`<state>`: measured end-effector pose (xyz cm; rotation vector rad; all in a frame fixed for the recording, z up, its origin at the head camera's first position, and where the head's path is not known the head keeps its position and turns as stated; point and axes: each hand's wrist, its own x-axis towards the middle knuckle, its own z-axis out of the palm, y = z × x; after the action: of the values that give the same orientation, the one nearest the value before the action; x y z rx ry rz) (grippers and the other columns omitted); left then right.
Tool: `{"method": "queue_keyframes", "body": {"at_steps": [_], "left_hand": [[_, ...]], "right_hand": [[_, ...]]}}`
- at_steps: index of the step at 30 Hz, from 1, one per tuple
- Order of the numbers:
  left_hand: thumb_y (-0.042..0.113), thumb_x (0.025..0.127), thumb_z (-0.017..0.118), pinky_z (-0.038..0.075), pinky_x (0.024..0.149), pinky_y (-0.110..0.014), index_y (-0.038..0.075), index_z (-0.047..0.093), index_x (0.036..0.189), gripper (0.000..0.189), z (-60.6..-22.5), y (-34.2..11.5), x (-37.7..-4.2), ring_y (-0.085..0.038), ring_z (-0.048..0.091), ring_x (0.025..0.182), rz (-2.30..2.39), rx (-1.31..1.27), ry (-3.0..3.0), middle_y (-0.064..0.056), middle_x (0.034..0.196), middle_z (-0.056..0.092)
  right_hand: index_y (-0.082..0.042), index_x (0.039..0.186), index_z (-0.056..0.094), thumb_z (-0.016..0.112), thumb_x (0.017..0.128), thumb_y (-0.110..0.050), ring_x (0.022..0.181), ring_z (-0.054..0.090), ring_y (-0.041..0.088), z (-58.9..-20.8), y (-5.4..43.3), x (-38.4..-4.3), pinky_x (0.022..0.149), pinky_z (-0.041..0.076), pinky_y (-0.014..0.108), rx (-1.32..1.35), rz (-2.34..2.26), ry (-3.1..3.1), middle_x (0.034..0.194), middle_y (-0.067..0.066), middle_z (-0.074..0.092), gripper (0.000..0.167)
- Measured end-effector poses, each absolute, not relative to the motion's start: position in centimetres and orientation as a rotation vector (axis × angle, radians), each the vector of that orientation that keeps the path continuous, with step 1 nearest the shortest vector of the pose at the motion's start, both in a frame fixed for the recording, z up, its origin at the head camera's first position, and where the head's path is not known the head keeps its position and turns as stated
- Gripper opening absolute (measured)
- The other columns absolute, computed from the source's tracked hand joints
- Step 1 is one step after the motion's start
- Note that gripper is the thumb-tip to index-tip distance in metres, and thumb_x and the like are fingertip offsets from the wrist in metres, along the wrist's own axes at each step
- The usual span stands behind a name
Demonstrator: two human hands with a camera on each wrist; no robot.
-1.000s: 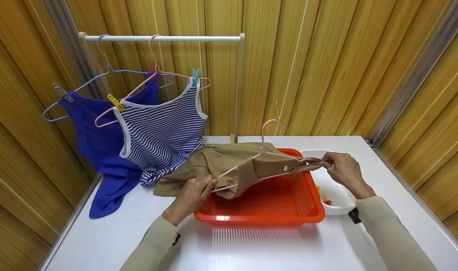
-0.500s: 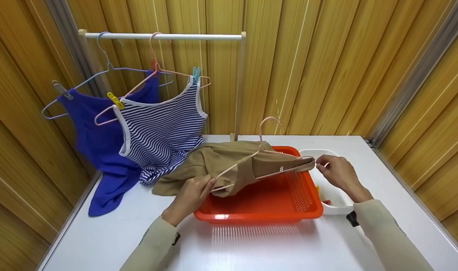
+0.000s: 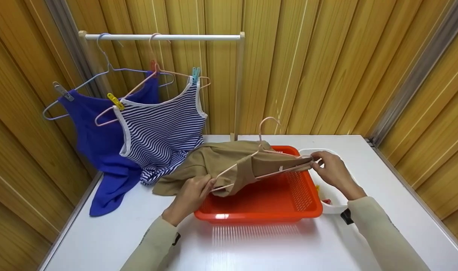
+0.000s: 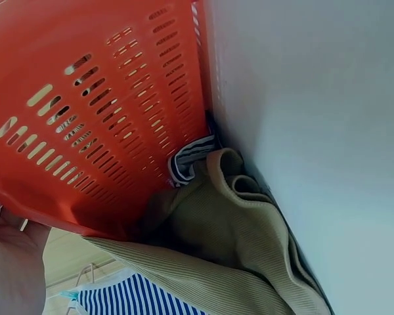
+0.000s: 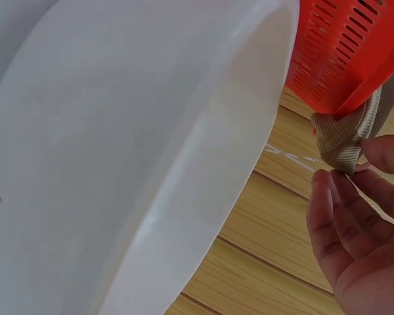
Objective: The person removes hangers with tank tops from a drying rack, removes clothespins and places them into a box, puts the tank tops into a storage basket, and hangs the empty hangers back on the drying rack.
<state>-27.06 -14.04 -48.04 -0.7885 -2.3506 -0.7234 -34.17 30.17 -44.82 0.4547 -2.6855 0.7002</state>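
Observation:
A brown ribbed tank top [image 3: 210, 156] lies over the back of the red basket [image 3: 259, 216], with a pink hanger [image 3: 227, 170] threaded through its shoulder straps. The hanger's hook stands up behind the garment. My left hand [image 3: 189, 195] grips the left end of the hanger over the basket's rim. At the other end my right hand [image 3: 334, 171] pinches the strap [image 5: 341, 141] where it wraps the hanger's tip, thumb and fingertips on the cloth in the right wrist view. In the left wrist view, the top's loose folds [image 4: 217, 223] hang beside the basket wall, my left hand partly cut off.
A white rack [image 3: 198, 37] at the back left carries a blue top [image 3: 101, 158] and a striped top [image 3: 165, 124], each on a hanger with clothespins. Right of the basket stands a white tub [image 3: 340, 209] with small red and yellow pieces inside. Wood-look walls enclose the table.
My right hand let go of the strap, drew slightly right, then came back and pinches the strap end again. The hanger's right end has shifted slightly left; my left hand keeps its hold.

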Motion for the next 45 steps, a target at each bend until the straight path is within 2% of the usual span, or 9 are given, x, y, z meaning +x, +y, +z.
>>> {"method": "queue_keyframes", "body": {"at_steps": [7, 12, 19, 24, 33, 40, 45], "left_hand": [[0.020, 0.102, 0.054, 0.035, 0.058, -0.020, 0.014, 0.050, 0.077, 0.026, -47.9, -13.9, -27.0, -0.007, 0.040, 0.061, -0.741, -0.792, -2.346, 0.008, 0.066, 0.038], [0.020, 0.102, 0.054, 0.037, 0.059, -0.021, 0.014, 0.051, 0.078, 0.025, -47.8, -13.8, -27.0, -0.008, 0.042, 0.062, -0.739, -0.781, -2.354, 0.008, 0.066, 0.039], [0.022, 0.102, 0.053, 0.039, 0.059, -0.021, 0.015, 0.052, 0.079, 0.024, -47.7, -13.7, -27.0, -0.008, 0.044, 0.063, -0.744, -0.779, -2.352, 0.007, 0.066, 0.042], [0.022, 0.102, 0.053, 0.038, 0.059, -0.022, 0.014, 0.052, 0.079, 0.024, -47.6, -13.9, -26.9, -0.008, 0.043, 0.062, -0.697, -0.783, -2.362, 0.006, 0.066, 0.040], [0.023, 0.101, 0.056, 0.039, 0.060, -0.024, 0.015, 0.056, 0.083, 0.020, -47.2, -14.5, -26.4, -0.012, 0.044, 0.064, -0.589, -0.802, -2.376, 0.005, 0.066, 0.042], [0.025, 0.100, 0.057, 0.038, 0.060, -0.024, 0.016, 0.055, 0.080, 0.023, -46.2, -15.2, -26.2, -0.012, 0.045, 0.063, -0.562, -0.809, -2.392, 0.007, 0.066, 0.041], [0.026, 0.101, 0.056, 0.038, 0.061, -0.025, 0.015, 0.053, 0.080, 0.024, -44.7, -15.2, -25.9, -0.012, 0.044, 0.064, -0.562, -0.795, -2.408, 0.007, 0.067, 0.040]], "right_hand": [[-0.003, 0.097, 0.072, 0.068, 0.090, -0.008, 0.075, 0.059, 0.028, -44.5, 30.0, -34.7, 0.064, 0.041, 0.034, 0.422, 0.647, -2.613, 0.084, 0.011, 0.062, 0.010], [-0.006, 0.092, 0.073, 0.072, 0.088, -0.012, 0.071, 0.055, 0.022, -43.6, 29.7, -34.7, 0.063, 0.039, 0.032, 0.429, 0.621, -2.561, 0.082, 0.009, 0.062, 0.007], [-0.006, 0.091, 0.071, 0.070, 0.090, -0.012, 0.071, 0.055, 0.022, -42.6, 29.7, -34.3, 0.062, 0.039, 0.032, 0.461, 0.592, -2.567, 0.082, 0.009, 0.061, 0.006], [-0.006, 0.092, 0.069, 0.068, 0.092, -0.011, 0.076, 0.060, 0.024, -42.6, 29.9, -34.0, 0.065, 0.043, 0.033, 0.491, 0.618, -2.623, 0.088, 0.011, 0.065, 0.006], [-0.005, 0.095, 0.067, 0.065, 0.093, -0.009, 0.078, 0.068, 0.028, -43.0, 29.9, -33.4, 0.064, 0.051, 0.036, 0.497, 0.634, -2.657, 0.087, 0.013, 0.071, 0.005], [-0.007, 0.092, 0.069, 0.066, 0.092, -0.008, 0.063, 0.063, 0.014, -43.0, 29.6, -33.0, 0.054, 0.047, 0.022, 0.533, 0.653, -2.628, 0.081, 0.009, 0.073, 0.003], [-0.006, 0.091, 0.066, 0.066, 0.093, -0.010, 0.062, 0.057, 0.012, -43.2, 29.5, -32.6, 0.056, 0.044, 0.025, 0.553, 0.605, -2.595, 0.077, 0.006, 0.071, 0.005]]}}
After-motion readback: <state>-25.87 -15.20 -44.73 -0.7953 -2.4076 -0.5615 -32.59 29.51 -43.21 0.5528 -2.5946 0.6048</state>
